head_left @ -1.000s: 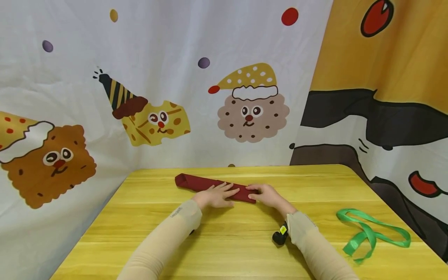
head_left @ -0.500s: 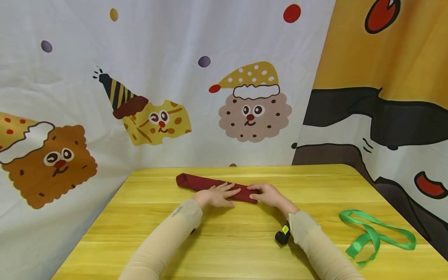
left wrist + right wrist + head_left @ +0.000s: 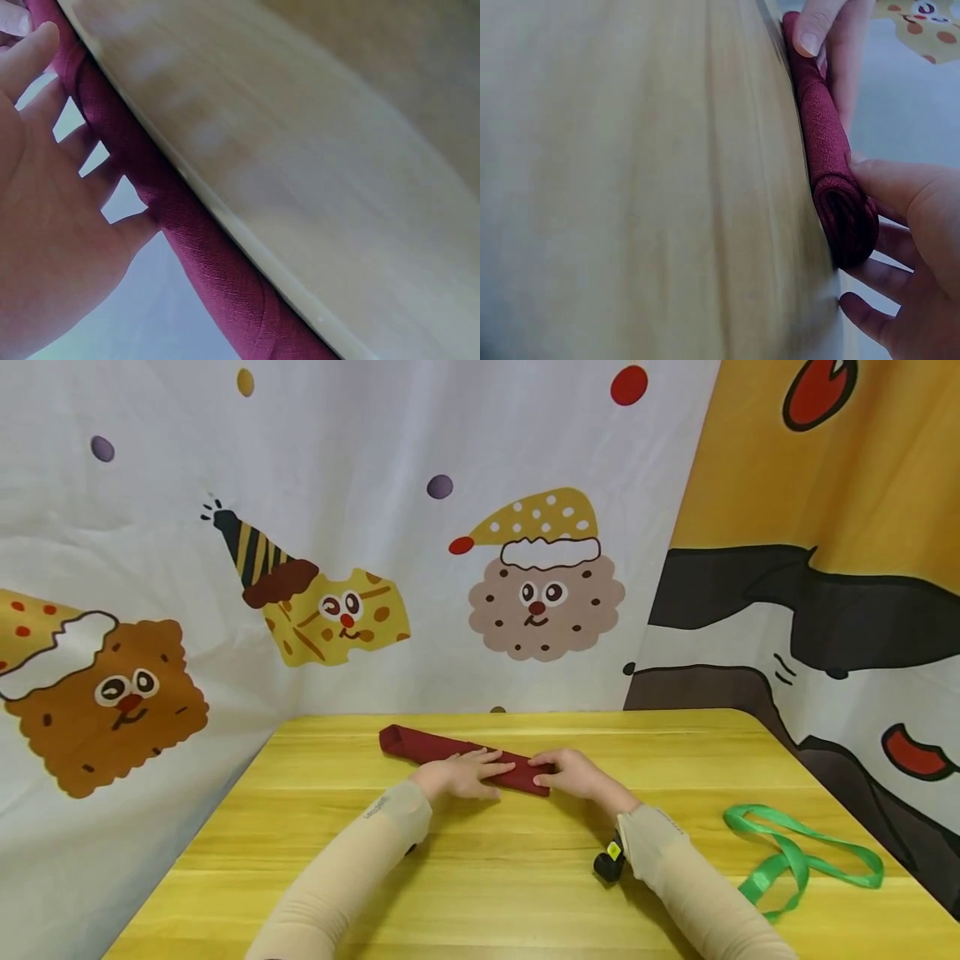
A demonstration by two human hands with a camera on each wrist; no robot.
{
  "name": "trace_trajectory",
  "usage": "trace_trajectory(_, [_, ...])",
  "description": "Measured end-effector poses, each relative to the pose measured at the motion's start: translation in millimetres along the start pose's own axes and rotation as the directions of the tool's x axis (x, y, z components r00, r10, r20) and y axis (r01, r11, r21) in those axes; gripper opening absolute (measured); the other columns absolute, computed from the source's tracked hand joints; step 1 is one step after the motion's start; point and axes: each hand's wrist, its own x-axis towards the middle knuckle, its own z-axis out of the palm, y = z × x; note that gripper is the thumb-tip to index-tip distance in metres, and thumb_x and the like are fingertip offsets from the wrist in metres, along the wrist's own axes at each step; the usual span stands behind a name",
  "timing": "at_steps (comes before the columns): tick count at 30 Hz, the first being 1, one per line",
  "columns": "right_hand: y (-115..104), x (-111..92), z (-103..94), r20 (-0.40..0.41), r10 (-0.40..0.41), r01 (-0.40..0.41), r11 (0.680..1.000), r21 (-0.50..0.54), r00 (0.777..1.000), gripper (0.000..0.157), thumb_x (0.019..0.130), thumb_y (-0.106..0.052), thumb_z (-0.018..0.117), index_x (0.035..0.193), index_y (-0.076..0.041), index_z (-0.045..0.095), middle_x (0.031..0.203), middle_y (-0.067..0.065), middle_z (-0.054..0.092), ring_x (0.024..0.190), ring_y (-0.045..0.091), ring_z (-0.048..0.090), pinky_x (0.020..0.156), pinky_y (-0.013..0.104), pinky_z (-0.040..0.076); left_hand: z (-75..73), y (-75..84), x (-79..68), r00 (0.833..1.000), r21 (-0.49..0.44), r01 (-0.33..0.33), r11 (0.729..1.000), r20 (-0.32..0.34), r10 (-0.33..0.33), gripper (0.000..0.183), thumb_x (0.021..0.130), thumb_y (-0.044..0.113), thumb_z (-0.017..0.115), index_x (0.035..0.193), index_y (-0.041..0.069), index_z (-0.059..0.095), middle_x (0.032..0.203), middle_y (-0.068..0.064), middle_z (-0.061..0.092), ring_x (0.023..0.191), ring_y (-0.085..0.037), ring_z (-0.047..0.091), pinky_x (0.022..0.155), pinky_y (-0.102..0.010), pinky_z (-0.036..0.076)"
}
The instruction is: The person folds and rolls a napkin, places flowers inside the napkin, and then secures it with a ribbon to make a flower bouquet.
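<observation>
A dark red cloth [image 3: 422, 747], rolled into a long tube, lies slantwise near the far side of the wooden table [image 3: 495, 877]. Spread, nearly straight fingers of my left hand [image 3: 461, 775] rest across the roll's middle; in the left wrist view their tips lie along the cloth. At the roll's right end, my right hand [image 3: 573, 777] holds it between thumb and fingers. The right wrist view shows the coiled layers at that end, with the right thumb [image 3: 892, 180] on one side and the fingers on the other. The left end of the roll is wider and hollow.
A loose green ribbon [image 3: 795, 860] lies in loops at the table's right side. A white curtain [image 3: 360, 460] with cartoon prints hangs behind the far edge. A small black device [image 3: 609, 864] sits at the right wrist.
The head view has shifted slightly. Both hands and the cloth roll stay in nearly the same place on the table.
</observation>
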Motion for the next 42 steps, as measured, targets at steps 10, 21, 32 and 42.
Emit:
trace_trajectory(10, [-6.2,-11.0,-1.8,0.056,-0.115,0.119,0.990,-0.071,0.992,0.028,0.091,-0.017,0.069,0.116,-0.002,0.070,0.114,0.011,0.067,0.104,0.025,0.061,0.086,0.041,0.050,-0.1,-0.2,-7.0,0.998,-0.049,-0.053,0.997,0.016,0.053,0.059,0.098,0.045,0.054,0.151,0.034,0.034,0.160,0.004,0.019,0.147,-0.022,0.012,0.113,-0.055,0.015])
trace_trajectory(21, [-17.3,-29.8,-1.7,0.065,-0.180,0.184,0.980,-0.070,0.981,0.020,0.092,-0.014,0.068,0.109,-0.007,0.073,0.105,0.003,0.067,0.097,0.020,0.062,0.078,0.031,0.051,3.4,6.3,-17.4,0.991,-0.017,-0.123,0.992,-0.050,0.122,0.043,0.099,0.040,0.054,0.141,0.032,0.051,0.153,0.003,0.034,0.142,-0.021,0.027,0.109,-0.057,0.025])
trace_trajectory(32, [-34.0,-45.1,-1.6,0.131,-0.208,0.215,0.976,-0.042,0.969,0.020,0.091,-0.011,0.068,0.108,-0.005,0.074,0.098,0.000,0.066,0.089,0.014,0.060,0.072,0.027,0.050,11.1,10.8,-25.5,0.963,0.020,-0.228,0.974,-0.143,0.228,0.032,0.094,0.032,0.064,0.126,0.031,0.061,0.139,0.005,0.048,0.131,-0.018,0.041,0.103,-0.051,0.035])
trace_trajectory(42, [-43.7,-58.5,0.5,0.140,-0.224,0.233,0.971,-0.051,0.964,0.018,0.092,-0.010,0.067,0.107,-0.006,0.075,0.096,-0.004,0.063,0.086,0.009,0.058,0.072,0.026,0.050,11.8,14.6,-33.3,0.947,0.019,-0.296,0.955,-0.123,0.296,0.031,0.095,0.023,0.065,0.125,0.023,0.061,0.140,0.001,0.048,0.132,-0.017,0.040,0.108,-0.034,0.032])
